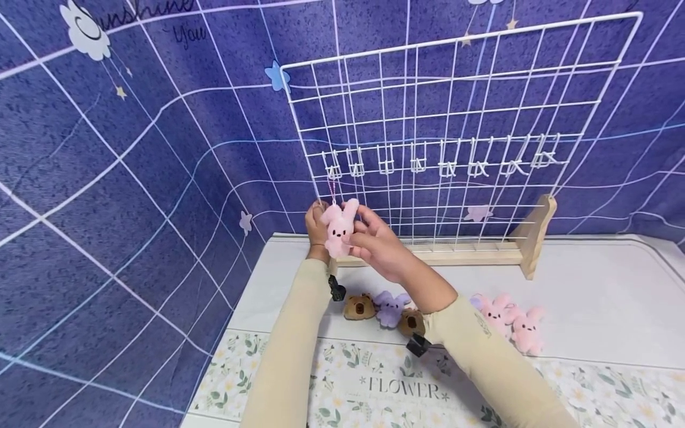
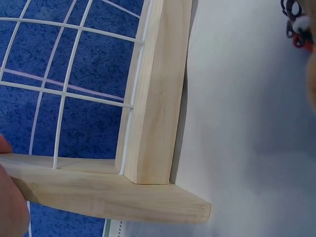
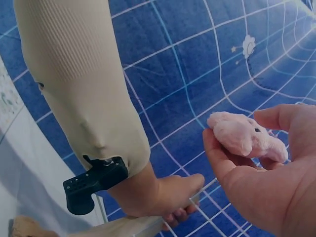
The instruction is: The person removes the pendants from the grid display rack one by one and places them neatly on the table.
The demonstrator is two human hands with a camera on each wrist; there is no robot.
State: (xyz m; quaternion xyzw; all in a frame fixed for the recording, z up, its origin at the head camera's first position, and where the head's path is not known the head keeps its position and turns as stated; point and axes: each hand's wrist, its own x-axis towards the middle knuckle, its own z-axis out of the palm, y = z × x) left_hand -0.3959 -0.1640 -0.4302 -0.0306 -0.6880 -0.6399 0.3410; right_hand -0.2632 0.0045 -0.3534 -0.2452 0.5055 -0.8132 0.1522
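Note:
A pink bunny plush keychain (image 1: 337, 232) is at the left end of the white wire grid rack (image 1: 452, 95). Its pink bead chain (image 1: 333, 191) stretches up to the leftmost white hook (image 1: 334, 172); whether it is looped over the hook is too small to tell. My right hand (image 1: 381, 248) holds the bunny, thumb across its front and fingers behind, as the right wrist view also shows with the plush (image 3: 242, 136). My left hand (image 1: 317, 226) grips the rack's left wooden side post (image 2: 94, 192), partly hidden behind the bunny in the head view.
Several more hooks line the grid to the right. Below on the table lie two brown bear plushes (image 1: 359, 307) with a purple bunny plush (image 1: 391, 308) between them. Pink bunny plushes (image 1: 527, 330) lie at the right. The wooden base bar (image 1: 465, 255) crosses behind my right hand.

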